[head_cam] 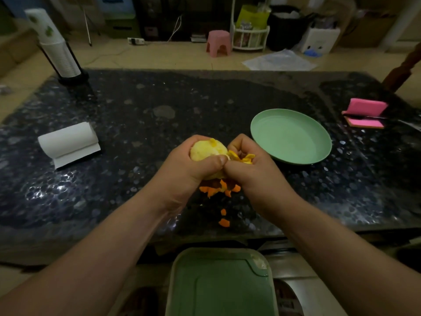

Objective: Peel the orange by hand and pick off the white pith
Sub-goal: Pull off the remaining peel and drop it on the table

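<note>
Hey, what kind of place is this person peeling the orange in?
Probably a lived-in home room: a dark speckled stone table with a round green plastic plate, and behind it a small pink plastic stool and a white storage rack.

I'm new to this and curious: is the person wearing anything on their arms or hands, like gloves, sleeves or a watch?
No. The left hand and right hand are ungloved, and both arms are bare to the picture's edge: no sleeve, watch, bracelet or ring shows.

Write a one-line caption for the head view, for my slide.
Left hand holds a mostly peeled orange while right hand pinches a peel strip; scraps lie on the table below.
</note>
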The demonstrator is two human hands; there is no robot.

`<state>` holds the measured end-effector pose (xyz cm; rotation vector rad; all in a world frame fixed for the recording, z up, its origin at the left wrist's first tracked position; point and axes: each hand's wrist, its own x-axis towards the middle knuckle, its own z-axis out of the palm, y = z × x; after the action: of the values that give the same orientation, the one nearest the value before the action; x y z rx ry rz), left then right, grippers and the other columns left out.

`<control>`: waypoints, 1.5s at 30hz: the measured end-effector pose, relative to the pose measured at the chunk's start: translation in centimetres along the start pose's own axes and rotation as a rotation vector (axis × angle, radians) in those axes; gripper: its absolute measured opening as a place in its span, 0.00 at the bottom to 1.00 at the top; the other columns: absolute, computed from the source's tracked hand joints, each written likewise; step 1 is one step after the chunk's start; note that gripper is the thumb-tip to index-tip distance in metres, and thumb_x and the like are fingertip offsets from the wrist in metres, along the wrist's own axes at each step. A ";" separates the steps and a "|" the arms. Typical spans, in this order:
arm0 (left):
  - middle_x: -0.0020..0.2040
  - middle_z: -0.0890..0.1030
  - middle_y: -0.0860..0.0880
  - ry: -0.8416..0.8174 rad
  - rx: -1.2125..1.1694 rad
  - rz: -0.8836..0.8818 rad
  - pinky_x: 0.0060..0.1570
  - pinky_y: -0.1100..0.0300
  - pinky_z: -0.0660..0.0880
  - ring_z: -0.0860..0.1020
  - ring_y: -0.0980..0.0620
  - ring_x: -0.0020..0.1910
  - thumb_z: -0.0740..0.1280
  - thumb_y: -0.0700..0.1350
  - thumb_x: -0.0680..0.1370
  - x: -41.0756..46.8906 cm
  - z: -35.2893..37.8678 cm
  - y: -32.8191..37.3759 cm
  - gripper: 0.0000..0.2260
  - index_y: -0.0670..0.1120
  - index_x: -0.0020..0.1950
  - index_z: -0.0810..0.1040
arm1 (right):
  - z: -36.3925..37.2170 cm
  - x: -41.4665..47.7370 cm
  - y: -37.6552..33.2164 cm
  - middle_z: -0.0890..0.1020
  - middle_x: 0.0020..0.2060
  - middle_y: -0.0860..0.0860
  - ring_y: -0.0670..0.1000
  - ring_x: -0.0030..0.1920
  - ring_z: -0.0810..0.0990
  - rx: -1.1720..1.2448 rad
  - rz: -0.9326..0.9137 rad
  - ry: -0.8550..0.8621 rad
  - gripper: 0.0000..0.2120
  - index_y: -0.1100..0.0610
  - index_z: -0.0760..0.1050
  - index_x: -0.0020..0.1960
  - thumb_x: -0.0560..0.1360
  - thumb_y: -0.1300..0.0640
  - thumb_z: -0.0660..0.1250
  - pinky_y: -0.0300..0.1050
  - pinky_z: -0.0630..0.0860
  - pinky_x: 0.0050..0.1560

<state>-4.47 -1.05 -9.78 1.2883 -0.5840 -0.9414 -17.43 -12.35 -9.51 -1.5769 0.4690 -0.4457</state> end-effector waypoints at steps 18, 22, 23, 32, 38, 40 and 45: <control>0.53 0.85 0.48 -0.067 -0.022 -0.039 0.42 0.54 0.81 0.84 0.48 0.47 0.72 0.56 0.74 0.0 0.0 0.6 0.20 0.51 0.65 0.80 | -2.0 -0.3 -0.7 0.82 0.42 0.55 0.57 0.40 0.83 -0.138 -0.111 0.060 0.11 0.52 0.78 0.54 0.77 0.66 0.71 0.55 0.81 0.40; 0.53 0.85 0.43 -0.140 -0.077 -0.227 0.36 0.57 0.78 0.83 0.48 0.44 0.72 0.63 0.75 -0.6 0.2 1.2 0.29 0.47 0.69 0.78 | -2.2 -0.4 -0.2 0.79 0.49 0.50 0.53 0.49 0.80 -0.473 -0.408 0.088 0.16 0.50 0.78 0.54 0.72 0.66 0.74 0.53 0.79 0.45; 0.51 0.85 0.43 -0.127 -0.077 -0.235 0.36 0.57 0.78 0.83 0.48 0.43 0.72 0.59 0.76 -0.6 0.2 1.1 0.26 0.45 0.67 0.78 | -2.3 -0.5 0.0 0.79 0.51 0.49 0.51 0.52 0.80 -0.514 -0.437 0.067 0.18 0.51 0.79 0.56 0.72 0.68 0.75 0.52 0.79 0.47; 0.53 0.84 0.46 0.052 0.020 -0.086 0.47 0.46 0.81 0.85 0.48 0.46 0.74 0.52 0.71 0.3 -0.3 0.0 0.20 0.51 0.62 0.80 | -3.2 -0.2 -1.0 0.85 0.53 0.48 0.51 0.48 0.88 -0.230 0.054 -0.093 0.16 0.47 0.78 0.64 0.77 0.51 0.75 0.59 0.87 0.45; 0.58 0.82 0.44 -0.027 0.221 -0.019 0.47 0.49 0.83 0.85 0.47 0.49 0.78 0.46 0.69 -0.2 -1.0 0.0 0.24 0.59 0.63 0.79 | -3.0 -0.1 -1.3 0.89 0.47 0.50 0.50 0.46 0.89 -0.314 0.017 -0.084 0.09 0.52 0.81 0.61 0.80 0.56 0.73 0.57 0.86 0.50; 0.57 0.82 0.46 -0.052 0.343 0.030 0.45 0.55 0.83 0.85 0.51 0.48 0.78 0.46 0.69 -0.5 -0.9 0.2 0.25 0.60 0.63 0.77 | -2.9 -0.1 -1.3 0.89 0.44 0.48 0.48 0.43 0.89 -0.355 0.026 -0.071 0.09 0.51 0.81 0.59 0.79 0.58 0.73 0.57 0.86 0.49; 0.56 0.80 0.50 -0.072 0.472 0.097 0.41 0.62 0.81 0.83 0.57 0.46 0.80 0.40 0.73 -1.0 -0.5 0.6 0.26 0.57 0.65 0.74 | -2.9 -0.3 -1.5 0.89 0.43 0.46 0.46 0.42 0.88 -0.454 0.044 -0.104 0.11 0.50 0.81 0.60 0.79 0.57 0.73 0.55 0.87 0.48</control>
<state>-4.42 0.03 -9.23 1.6312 -0.9560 -0.7965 -19.22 -14.54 -7.83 -2.0113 0.5502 -0.2290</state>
